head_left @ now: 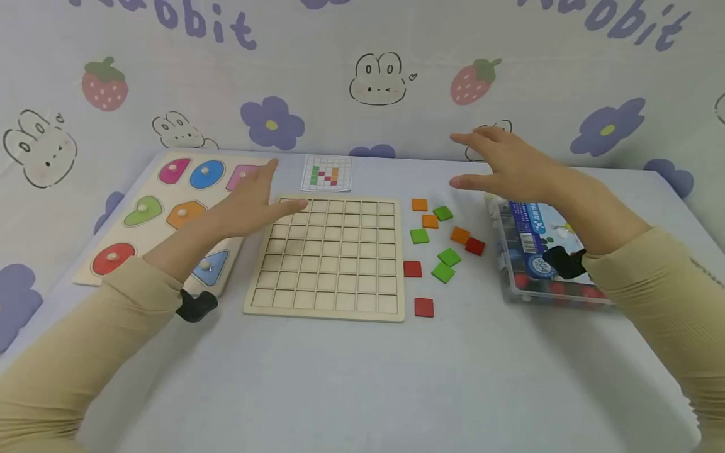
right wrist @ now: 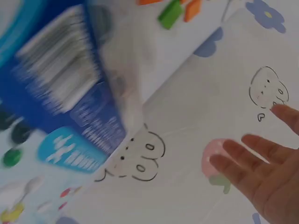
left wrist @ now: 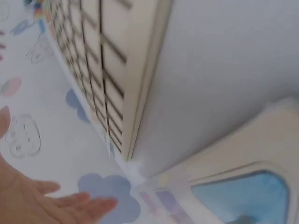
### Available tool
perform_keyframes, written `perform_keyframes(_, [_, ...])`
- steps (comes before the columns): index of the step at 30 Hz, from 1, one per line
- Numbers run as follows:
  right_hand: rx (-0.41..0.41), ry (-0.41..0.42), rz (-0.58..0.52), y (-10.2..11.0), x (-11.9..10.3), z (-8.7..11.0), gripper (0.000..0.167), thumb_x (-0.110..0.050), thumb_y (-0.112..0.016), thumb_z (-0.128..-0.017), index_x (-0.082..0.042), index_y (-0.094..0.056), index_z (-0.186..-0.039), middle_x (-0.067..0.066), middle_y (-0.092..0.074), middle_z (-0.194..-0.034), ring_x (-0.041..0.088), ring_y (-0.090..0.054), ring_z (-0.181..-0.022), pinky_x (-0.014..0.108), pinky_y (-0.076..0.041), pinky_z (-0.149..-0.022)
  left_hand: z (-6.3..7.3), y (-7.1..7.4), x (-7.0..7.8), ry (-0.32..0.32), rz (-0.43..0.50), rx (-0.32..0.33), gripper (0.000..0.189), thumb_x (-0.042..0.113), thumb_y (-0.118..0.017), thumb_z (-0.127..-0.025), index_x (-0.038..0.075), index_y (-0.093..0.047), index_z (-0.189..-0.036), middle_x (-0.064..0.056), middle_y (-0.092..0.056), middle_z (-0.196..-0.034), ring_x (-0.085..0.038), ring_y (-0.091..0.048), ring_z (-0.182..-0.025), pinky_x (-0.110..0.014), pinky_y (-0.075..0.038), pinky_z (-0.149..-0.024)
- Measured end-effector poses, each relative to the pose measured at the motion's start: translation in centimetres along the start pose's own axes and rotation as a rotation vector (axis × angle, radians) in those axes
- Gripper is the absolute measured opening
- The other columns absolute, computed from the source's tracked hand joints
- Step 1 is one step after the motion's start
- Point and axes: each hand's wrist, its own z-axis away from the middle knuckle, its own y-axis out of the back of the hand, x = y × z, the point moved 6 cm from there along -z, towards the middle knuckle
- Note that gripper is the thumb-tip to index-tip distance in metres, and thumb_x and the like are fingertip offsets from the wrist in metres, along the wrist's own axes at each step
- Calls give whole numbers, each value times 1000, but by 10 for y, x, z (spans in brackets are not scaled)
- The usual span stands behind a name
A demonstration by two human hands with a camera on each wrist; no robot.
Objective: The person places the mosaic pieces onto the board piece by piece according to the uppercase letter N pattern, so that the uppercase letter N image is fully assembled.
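My left hand [head_left: 240,201], fingers extended and holding nothing, hovers between the shape puzzle board [head_left: 136,242] and the wooden grid board [head_left: 325,316]. Its thumb overlaps the grid's far left corner in the head view. Over at the right, my right hand [head_left: 510,160] is raised with spread fingers and nothing in it, above the far side of a clear plastic box [head_left: 512,277]. Loose square tiles lie between grid and box: several green tiles [head_left: 443,272], orange tiles [head_left: 419,205] and red tiles [head_left: 423,307]. The grid's visible cells hold no tiles.
A small pattern card [head_left: 326,173] with coloured squares lies behind the grid board. The box has a blue printed label [right wrist: 60,70] and red pieces inside. A cloth with rabbits, strawberries and flowers [head_left: 272,123] hangs behind the white table [head_left: 340,384].
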Motion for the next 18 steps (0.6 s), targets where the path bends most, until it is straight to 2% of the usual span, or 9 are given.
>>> perform_keyframes(4, [0,39,-124,6,-9,-12,77,-52,-60,-94,-18,-30,-156,23,-29,-159,43,-36,-142,66,-33,-111,-4,6,-6,12,128,-61,97,57,-49,-97,4,3,-159,-23,-8,-166,-41,-13,-154,-59,-18,-122])
perform_keyframes(7, [-5,54,-223,8,-12,-20,67,-45,-63,-94,-20,-39,-151,18,-41,-153,38,-46,-135,61,-40,-107,-7,7,-12,57,192,-121,91,54,-51,-97,10,-2,-160,-24,-19,-162,-43,-30,-147,-60,-28,-117])
perform_keyframes(12, [-47,39,-365,2,-13,-33,58,-41,-66,-92,-23,-48,-145,12,-51,-145,32,-50,-132,56,-42,-107,-15,6,-21,102,246,-183,81,41,-57,-98,12,-12,-159,-25,-29,-157,-43,-51,-132,-55,-42,-110])
perform_keyframes(18, [-122,32,-424,-9,-13,-51,53,-36,-66,-93,-18,-52,-140,13,-52,-144,33,-51,-132,54,-42,-108,-20,4,-28,90,259,-230,76,25,-60,-97,9,-17,-158,-26,-29,-157,-41,-53,-129,-51,-46,-107])
